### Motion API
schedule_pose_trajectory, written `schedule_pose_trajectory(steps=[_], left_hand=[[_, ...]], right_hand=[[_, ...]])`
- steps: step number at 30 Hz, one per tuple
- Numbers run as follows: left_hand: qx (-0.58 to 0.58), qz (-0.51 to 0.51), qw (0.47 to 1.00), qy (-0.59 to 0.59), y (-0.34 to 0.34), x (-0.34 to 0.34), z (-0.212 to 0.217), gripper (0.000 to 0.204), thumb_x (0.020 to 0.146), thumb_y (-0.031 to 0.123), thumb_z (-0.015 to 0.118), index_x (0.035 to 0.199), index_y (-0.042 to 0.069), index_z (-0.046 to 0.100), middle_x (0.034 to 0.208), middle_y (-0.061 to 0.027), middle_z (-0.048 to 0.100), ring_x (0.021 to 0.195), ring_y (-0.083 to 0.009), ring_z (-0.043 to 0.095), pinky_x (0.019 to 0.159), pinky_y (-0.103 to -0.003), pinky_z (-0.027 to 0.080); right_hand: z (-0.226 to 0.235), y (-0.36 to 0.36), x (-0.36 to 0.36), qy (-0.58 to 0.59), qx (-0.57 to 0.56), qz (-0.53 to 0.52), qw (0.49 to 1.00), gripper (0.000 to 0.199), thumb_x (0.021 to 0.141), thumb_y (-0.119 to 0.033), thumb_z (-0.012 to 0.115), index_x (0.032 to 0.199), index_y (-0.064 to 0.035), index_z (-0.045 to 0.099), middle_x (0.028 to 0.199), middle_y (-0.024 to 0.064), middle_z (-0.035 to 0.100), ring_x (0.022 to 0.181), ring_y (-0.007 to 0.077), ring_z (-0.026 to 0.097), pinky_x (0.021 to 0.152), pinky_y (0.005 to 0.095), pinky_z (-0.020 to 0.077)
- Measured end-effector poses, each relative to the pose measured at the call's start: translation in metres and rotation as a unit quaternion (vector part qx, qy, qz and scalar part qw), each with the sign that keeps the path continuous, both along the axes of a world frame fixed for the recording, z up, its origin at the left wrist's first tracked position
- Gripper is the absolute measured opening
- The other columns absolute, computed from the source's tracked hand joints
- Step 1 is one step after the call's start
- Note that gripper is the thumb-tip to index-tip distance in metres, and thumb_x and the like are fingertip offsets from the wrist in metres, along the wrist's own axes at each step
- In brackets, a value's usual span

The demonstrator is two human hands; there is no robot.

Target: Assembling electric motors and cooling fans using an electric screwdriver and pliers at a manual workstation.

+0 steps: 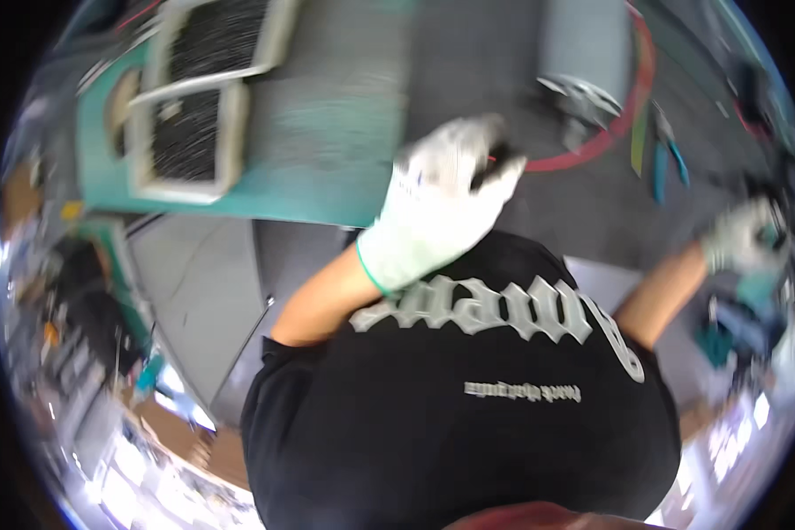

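My left hand (pixel 446 185), in a white knit glove with dark fingertips, is over the near part of the dark worktop. Its thumb and fingers are closed on the end of a red cable (pixel 583 157), which curves away to the right and up. My right hand (pixel 749 237), gloved too, reaches out at the far right beside a dark object (pixel 764 185). Motion blurs its fingers, and I cannot make out what they hold. Between the hands lie pliers with blue handles (pixel 667 163) and a silver metal hand tool (pixel 583 102).
Two pale-framed trays (pixel 139 137) with black bristly contents stand on the teal mat (pixel 318 190) at left. A yellow-green strip (pixel 638 146) lies inside the cable's curve, near a grey box-like block (pixel 585 40). Below the mat is a grey panel (pixel 199 291).
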State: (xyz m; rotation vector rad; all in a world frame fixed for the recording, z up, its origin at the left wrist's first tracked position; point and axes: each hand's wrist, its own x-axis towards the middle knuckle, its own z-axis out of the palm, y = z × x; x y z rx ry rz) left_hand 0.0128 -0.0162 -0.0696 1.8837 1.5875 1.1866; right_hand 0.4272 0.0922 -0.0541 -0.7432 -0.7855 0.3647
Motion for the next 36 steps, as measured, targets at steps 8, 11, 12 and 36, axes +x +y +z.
schedule_pose_trajectory(steps=[8, 11, 12, 36], left_hand=[[-0.125, 0.414, 0.841, 0.325, -0.016, -0.222, 0.047, 0.035, 0.085, 0.023, 0.066, 0.111, 0.000, 0.062, 0.100, -0.0230, 0.067, 0.091, -0.0398, 0.066, 0.081, -0.042, 0.053], [-0.108, 0.410, 0.802, 0.421, -0.003, -0.329, 0.030, 0.033, 0.087, 0.030, 0.061, 0.106, 0.004, 0.066, 0.098, -0.0184, 0.069, 0.093, -0.0377, 0.065, 0.085, -0.043, 0.052], [-0.135, 0.405, 0.817, 0.388, 0.016, -0.347, 0.028, 0.032, 0.087, 0.030, 0.060, 0.104, 0.004, 0.067, 0.099, -0.0180, 0.069, 0.095, -0.0369, 0.065, 0.087, -0.042, 0.051], [-0.173, 0.372, 0.910, 0.057, 0.068, -0.445, -0.004, 0.015, 0.086, 0.003, 0.057, 0.100, 0.001, 0.064, 0.089, -0.0107, 0.070, 0.073, -0.0201, 0.065, 0.069, -0.031, 0.052]], right_hand=[[-0.055, -0.058, -0.069, -0.671, -0.355, -0.005, 0.651, 0.051, 0.099, -0.034, 0.048, 0.139, -0.0017, 0.045, 0.136, 0.0235, 0.047, 0.126, 0.0383, 0.043, 0.105, 0.0462, 0.0332], [-0.068, -0.050, -0.057, -0.694, -0.335, -0.017, 0.637, 0.051, 0.100, -0.037, 0.045, 0.139, -0.0037, 0.046, 0.137, 0.0222, 0.048, 0.127, 0.0374, 0.043, 0.106, 0.0449, 0.0326], [-0.068, -0.048, -0.057, -0.694, -0.333, -0.022, 0.638, 0.051, 0.100, -0.037, 0.045, 0.139, -0.0037, 0.046, 0.137, 0.0222, 0.048, 0.127, 0.0374, 0.043, 0.106, 0.0449, 0.0326], [-0.063, -0.052, -0.064, -0.624, -0.385, -0.043, 0.679, 0.047, 0.099, -0.034, 0.050, 0.138, -0.0068, 0.049, 0.136, 0.0204, 0.048, 0.127, 0.0352, 0.043, 0.106, 0.0432, 0.0329]])
